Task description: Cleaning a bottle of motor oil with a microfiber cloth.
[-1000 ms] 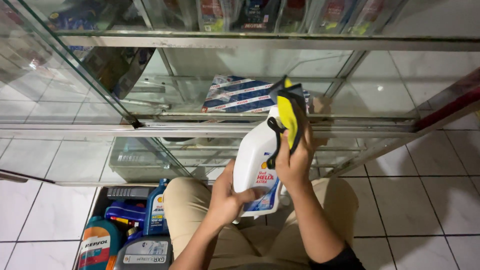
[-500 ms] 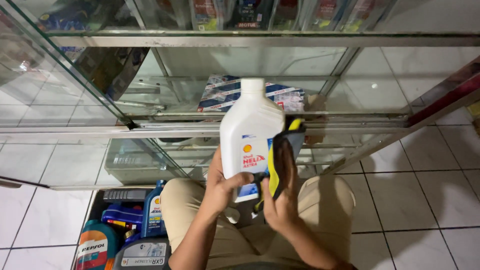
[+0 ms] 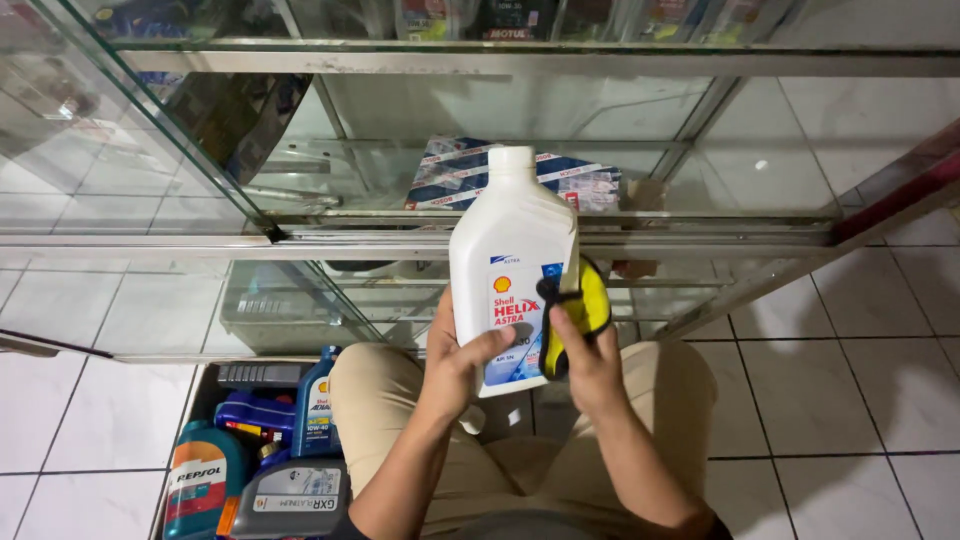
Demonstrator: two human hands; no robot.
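I hold a white plastic oil bottle (image 3: 510, 250) upright above my knees, its label facing me. My left hand (image 3: 462, 362) grips the bottle's lower left side, thumb across the label. My right hand (image 3: 588, 362) presses a yellow and black cloth (image 3: 578, 312) against the bottle's right side. Both hands are in front of an open glass display cabinet (image 3: 420, 238).
A blue and white box (image 3: 470, 172) lies on the glass shelf behind the bottle. At the lower left a box on the white tiled floor (image 3: 840, 390) holds several oil containers (image 3: 262, 455), blue, grey and teal. More products stand on the top shelf.
The cloth in my right hand has gone from the bottle's top down its right side to the lower part. The bottle turned so its label faces me.
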